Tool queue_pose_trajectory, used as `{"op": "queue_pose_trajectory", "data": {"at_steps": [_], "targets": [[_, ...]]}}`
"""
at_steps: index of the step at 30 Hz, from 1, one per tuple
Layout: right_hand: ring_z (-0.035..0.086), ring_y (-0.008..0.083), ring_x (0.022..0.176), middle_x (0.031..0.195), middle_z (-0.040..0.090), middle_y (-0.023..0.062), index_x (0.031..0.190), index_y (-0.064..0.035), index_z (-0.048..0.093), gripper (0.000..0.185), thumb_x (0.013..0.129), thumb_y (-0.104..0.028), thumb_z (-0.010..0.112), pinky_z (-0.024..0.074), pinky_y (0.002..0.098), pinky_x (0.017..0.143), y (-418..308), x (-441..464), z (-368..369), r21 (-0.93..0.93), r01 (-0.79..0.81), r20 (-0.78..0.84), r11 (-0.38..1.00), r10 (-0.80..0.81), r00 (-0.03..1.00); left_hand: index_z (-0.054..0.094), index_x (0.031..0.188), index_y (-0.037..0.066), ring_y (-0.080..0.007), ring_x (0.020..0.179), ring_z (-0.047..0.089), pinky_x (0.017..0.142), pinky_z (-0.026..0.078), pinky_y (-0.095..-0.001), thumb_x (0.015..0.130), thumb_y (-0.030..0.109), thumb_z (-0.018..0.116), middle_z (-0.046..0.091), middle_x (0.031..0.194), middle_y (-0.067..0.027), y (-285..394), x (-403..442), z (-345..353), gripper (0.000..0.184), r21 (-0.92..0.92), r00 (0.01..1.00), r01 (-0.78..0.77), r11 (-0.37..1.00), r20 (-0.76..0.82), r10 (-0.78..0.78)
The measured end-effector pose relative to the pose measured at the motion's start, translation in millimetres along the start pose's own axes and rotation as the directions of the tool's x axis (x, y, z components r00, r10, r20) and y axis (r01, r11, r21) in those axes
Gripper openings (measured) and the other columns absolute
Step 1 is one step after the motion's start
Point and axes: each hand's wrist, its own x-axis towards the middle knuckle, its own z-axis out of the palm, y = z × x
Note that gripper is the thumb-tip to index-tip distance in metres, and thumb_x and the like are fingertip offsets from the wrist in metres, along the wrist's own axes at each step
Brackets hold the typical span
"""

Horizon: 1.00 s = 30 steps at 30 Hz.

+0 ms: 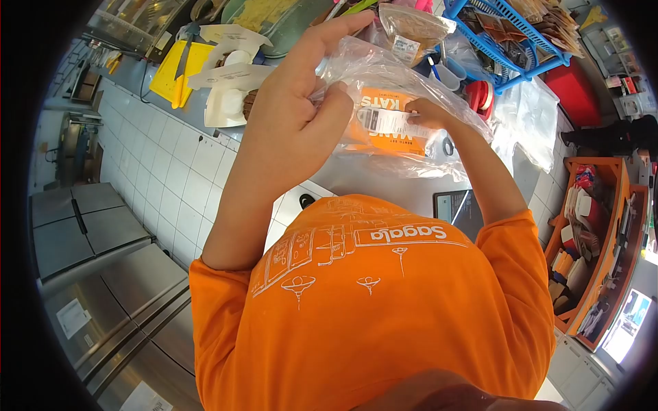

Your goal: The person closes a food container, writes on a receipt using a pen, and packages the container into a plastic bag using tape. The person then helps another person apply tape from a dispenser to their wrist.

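Observation:
My left hand (291, 106) is at the left side of a clear plastic bag (452, 96), its index finger stretched along the top and its thumb bent, holding the bag's edge. Inside the bag lies an orange printed box (401, 144) with large white letters. My right hand (432, 113) reaches over the box, fingertips pinching a white printed paper slip (387, 121) that lies across it. Part of the right hand seems to be behind the clear plastic.
Left of the bag are open white cartons (229, 96) and a knife (185, 55) on a yellow board (168, 72). A blue basket (504, 34) with packets stands at the upper right. A dark-screened tablet (456, 209) lies at the counter's near edge. An orange shelf (565, 226) stands right.

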Motion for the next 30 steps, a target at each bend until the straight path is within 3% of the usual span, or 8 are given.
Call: {"op": "queue_pose_trajectory", "data": {"at_steps": [3,6,8,13,19,24,28,30], "targets": [[0.054,0.0312,0.106,0.106,0.061,0.0162,0.112,-0.0055,0.057,0.043,0.075,-0.022,0.073,0.0398,0.0370,0.091,-17,-7,-9,0.101,-0.229,0.070,0.968,0.222,0.972,0.039,0.137,0.003,-0.0085,0.102,0.059,0.061,0.048,-0.0142,0.082,-0.009,0.039,0.046,0.136,-0.0158,1,0,-1,0.056,-0.015,1.000,0.012,1.000,0.020,-0.012],[0.057,0.0311,0.101,0.102,0.062,0.0162,0.114,-0.0065,0.056,0.045,0.075,-0.019,0.073,0.0412,0.0381,0.089,-16,-9,-4,0.042,-0.227,-0.060,0.973,0.229,0.972,0.039,0.137,0.002,-0.0089,0.106,0.057,0.063,0.048,-0.0148,0.081,-0.010,0.039,0.045,0.137,-0.0158,-3,1,0,0.056,-0.036,1.000,-0.008,0.999,0.027,0.009],[0.058,0.0318,0.099,0.101,0.062,0.0164,0.115,-0.0067,0.056,0.045,0.076,-0.021,0.072,0.0426,0.0395,0.088,-7,-6,6,0.012,-0.126,-0.233,0.992,0.125,0.965,0.039,0.137,0.002,-0.0086,0.105,0.057,0.064,0.048,-0.0152,0.081,-0.010,0.039,0.044,0.138,-0.0159,-4,1,1,0.057,-0.038,1.000,-0.020,0.999,0.021,0.021],[0.058,0.0318,0.098,0.100,0.063,0.0158,0.114,-0.0064,0.057,0.043,0.077,-0.024,0.070,0.0438,0.0400,0.086,-19,-16,16,-0.028,-0.109,-0.382,0.994,0.090,0.920,0.039,0.137,0.001,-0.0063,0.098,0.057,0.066,0.048,-0.0154,0.081,-0.010,0.038,0.044,0.138,-0.0154,0,0,1,0.057,-0.045,0.998,0.028,0.999,0.059,-0.025],[0.059,0.0318,0.097,0.100,0.064,0.0152,0.113,-0.0062,0.058,0.041,0.079,-0.027,0.068,0.0452,0.0406,0.085,-29,-33,25,-0.024,-0.124,-0.361,0.992,0.107,0.926,0.039,0.137,0.002,-0.0037,0.090,0.058,0.063,0.045,-0.0149,0.081,-0.009,0.039,0.044,0.137,-0.0146,-1,1,4,0.058,0.009,0.999,0.002,1.000,0.051,-0.002],[0.060,0.0318,0.097,0.100,0.065,0.0147,0.113,-0.0060,0.059,0.040,0.081,-0.030,0.066,0.0464,0.0412,0.084,-41,-44,22,-0.022,-0.139,-0.276,0.990,0.128,0.953,0.041,0.137,0.003,-0.0037,0.090,0.058,0.064,0.045,-0.0147,0.081,-0.009,0.039,0.045,0.137,-0.0146,2,-1,5,0.057,0.010,0.997,0.034,0.999,0.064,-0.035],[0.061,0.0318,0.096,0.099,0.065,0.0143,0.112,-0.0058,0.060,0.040,0.082,-0.032,0.064,0.0474,0.0416,0.083,-66,-54,10,-0.046,-0.122,-0.300,0.991,0.102,0.949,0.040,0.137,0.003,-0.0037,0.094,0.058,0.064,0.045,-0.0131,0.081,-0.010,0.038,0.046,0.136,-0.0146,0,-1,5,0.058,0.006,0.998,0.009,1.000,0.058,-0.009],[0.061,0.0318,0.096,0.099,0.065,0.0141,0.112,-0.0057,0.061,0.040,0.083,-0.033,0.063,0.0478,0.0418,0.082,-92,-71,-9,-0.059,-0.120,-0.320,0.991,0.095,0.943,0.040,0.138,0.003,-0.0098,0.097,0.059,0.070,0.048,-0.0186,0.082,-0.004,0.045,0.046,0.135,-0.0151,-1,0,4,0.056,-0.026,0.999,0.014,1.000,0.046,-0.012]]}}
